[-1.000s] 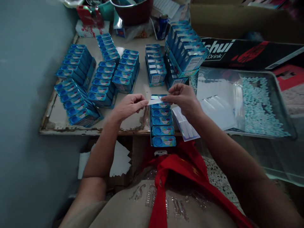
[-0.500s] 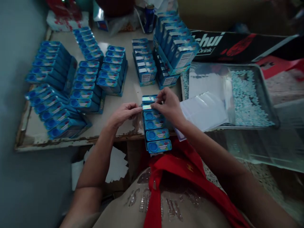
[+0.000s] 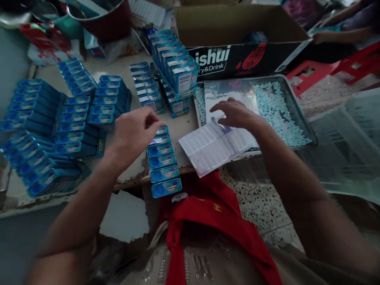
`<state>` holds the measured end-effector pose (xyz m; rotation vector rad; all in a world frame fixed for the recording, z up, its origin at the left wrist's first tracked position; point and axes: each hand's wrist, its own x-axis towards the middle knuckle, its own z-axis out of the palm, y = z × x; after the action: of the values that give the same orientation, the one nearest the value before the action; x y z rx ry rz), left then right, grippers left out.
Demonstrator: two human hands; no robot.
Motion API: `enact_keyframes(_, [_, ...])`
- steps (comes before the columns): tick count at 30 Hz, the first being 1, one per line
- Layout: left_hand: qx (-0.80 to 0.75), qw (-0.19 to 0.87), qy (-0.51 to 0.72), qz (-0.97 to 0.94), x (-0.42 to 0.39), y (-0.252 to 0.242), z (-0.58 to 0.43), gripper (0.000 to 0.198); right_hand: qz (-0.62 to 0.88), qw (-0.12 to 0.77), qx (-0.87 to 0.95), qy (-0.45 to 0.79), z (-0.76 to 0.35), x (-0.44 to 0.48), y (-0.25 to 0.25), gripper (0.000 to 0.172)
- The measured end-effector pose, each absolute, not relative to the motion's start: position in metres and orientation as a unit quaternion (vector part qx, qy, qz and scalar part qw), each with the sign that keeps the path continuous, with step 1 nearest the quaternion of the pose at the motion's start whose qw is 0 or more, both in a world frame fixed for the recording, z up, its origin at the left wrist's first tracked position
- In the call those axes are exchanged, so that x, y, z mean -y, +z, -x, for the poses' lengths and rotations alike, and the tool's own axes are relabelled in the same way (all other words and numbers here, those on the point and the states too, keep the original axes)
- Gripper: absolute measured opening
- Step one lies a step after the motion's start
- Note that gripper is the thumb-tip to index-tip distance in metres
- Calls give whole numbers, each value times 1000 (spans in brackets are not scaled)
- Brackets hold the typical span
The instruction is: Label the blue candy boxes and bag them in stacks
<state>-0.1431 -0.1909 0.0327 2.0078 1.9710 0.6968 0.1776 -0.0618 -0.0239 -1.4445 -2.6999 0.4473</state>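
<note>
A row of blue candy boxes, printed "Caramelo Macizo", runs toward me at the table's front edge. Over the left side of its far end hovers my left hand, slightly blurred. Its thumb points out, apart from loosely curled fingers, and nothing shows in its grasp. Pale labels lie across the far boxes of the row. To the right, a white sheet of label strips lies partly over the tray. My right hand is above the sheet's far edge, fingers spread; whether the fingertips touch it is unclear.
Several groups of blue boxes stand on the left, with stacked ones behind the row. A metal tray holds small pale-blue pieces. Behind it is a black carton. Another person's arm shows far right.
My right hand has left the box row and moved right, over the label sheet. My left hand has lifted from its place beside the row. The camera view has turned to the right.
</note>
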Motion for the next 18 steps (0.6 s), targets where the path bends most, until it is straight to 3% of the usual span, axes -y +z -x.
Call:
enact_keyframes(2, [-620,151,169,-752,156,37,102,18,419,-61,893,152,-200,41,-27,56])
enact_keyframes(4, [-580,167,116,-789,122,23,60,27,388,-84,906,148,-209,31,-33,55])
enact_keyframes(7, [-548,191,40,-814,84,-15,12,37,379,-53,915,132,-210,31,-41,44])
enact_keyframes(10, [-551,241,-11,-799,68,-42,-8,21,389,-7,912,131,-214,39,-44,38])
enact_keyframes(15, [-562,287,59,-774,69,-41,-7,16,397,56,914,58,-218,65,-50,32])
enact_keyframes(18, [-575,304,68,-757,74,-34,-7,17,398,62,915,-3,-210,87,-62,39])
